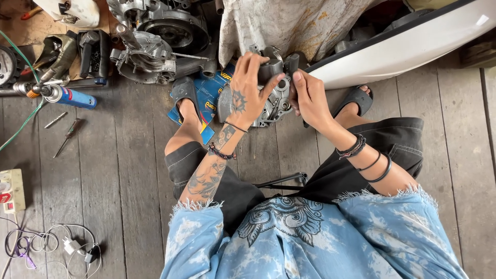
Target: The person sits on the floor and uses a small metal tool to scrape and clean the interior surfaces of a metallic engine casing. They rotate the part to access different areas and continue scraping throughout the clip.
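Gripping a grey engine casing (268,101) held up between the knees, both hands work close: left hand (245,90) spreads its fingers curled over the top edge, right hand (308,95) wraps the dark part on its right side. A slip looks possible, since the casing hangs unsupported above the plank floor (119,170) and bare feet. Counted: one screwdriver (67,137), one blue spray can (70,96), two sandals, two more engine cases (147,57) behind.
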